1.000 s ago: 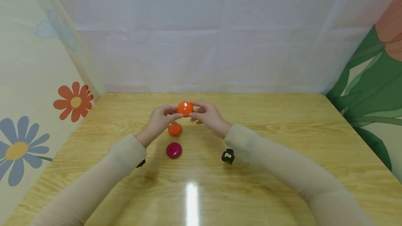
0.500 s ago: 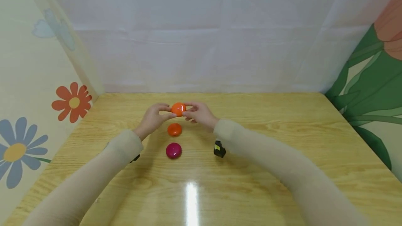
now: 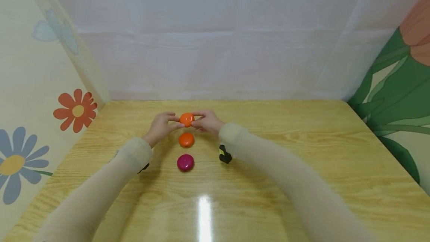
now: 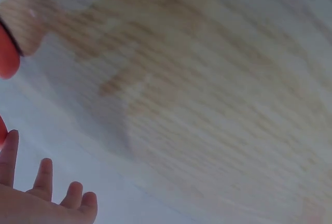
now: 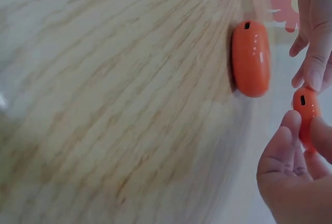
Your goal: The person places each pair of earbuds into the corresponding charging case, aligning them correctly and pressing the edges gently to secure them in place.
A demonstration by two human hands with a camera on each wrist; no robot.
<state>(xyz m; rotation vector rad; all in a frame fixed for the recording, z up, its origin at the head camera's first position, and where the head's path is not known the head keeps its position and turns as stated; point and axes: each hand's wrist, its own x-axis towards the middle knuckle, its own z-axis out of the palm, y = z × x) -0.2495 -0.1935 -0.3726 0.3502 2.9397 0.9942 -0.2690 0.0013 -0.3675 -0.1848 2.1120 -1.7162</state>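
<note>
Both hands meet at a glossy round orange device [image 3: 186, 119] near the back of the table, one on either side of it. The left hand [image 3: 162, 127] pinches its left edge between thumb and fingers; the right hand [image 3: 209, 121] pinches its right edge. A small black port and a row of dots show on its side in the right wrist view, where the device [image 5: 306, 105] appears above the tabletop. Just in front lies a matching orange device [image 3: 186, 140]. Nearer still is a round magenta device [image 3: 185, 163]. Only orange slivers show in the left wrist view.
The wood-grain table [image 3: 268, 197] reaches back to a white cloth wall [image 3: 215, 47]. Flower-printed panels [image 3: 20, 85] stand at the left and right sides. A black wrist camera [image 3: 225, 154] hangs under the right sleeve.
Both hands have carried the orange device left and slightly toward the front, into line with the other orange device and the magenta one. Those two have stayed in place.
</note>
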